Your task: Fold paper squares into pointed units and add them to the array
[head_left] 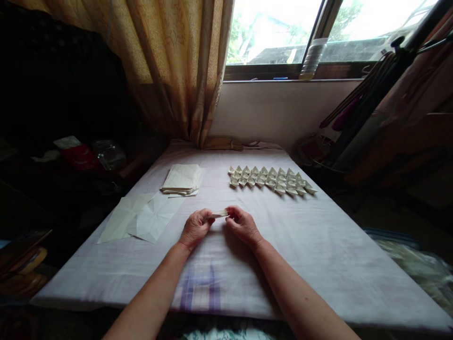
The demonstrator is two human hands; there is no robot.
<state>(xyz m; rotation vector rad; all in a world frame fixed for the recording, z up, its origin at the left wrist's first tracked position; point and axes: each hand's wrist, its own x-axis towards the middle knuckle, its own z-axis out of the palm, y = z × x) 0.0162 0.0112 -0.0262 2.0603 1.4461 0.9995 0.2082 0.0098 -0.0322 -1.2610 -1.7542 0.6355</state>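
Observation:
Between my two hands is a small piece of folded paper (220, 214), pale and narrow, held just above the cloth. My left hand (197, 228) pinches its left end, and the fingers of my right hand (244, 225) close on its right end. Beyond my right hand, several small folded paper boats (262, 177) stand in slanting rows. A stack of paper (181, 178) lies beyond my left hand. Nearer on the left, loose creased sheets (141, 217) overlap one another.
A pale cloth (318, 264) covers the table. Behind it hang a gold curtain (177, 71) and a window, with a plastic bottle (313, 59) on the sill. Dark clutter flanks the left side; a plastic bag (417, 269) lies low at the right.

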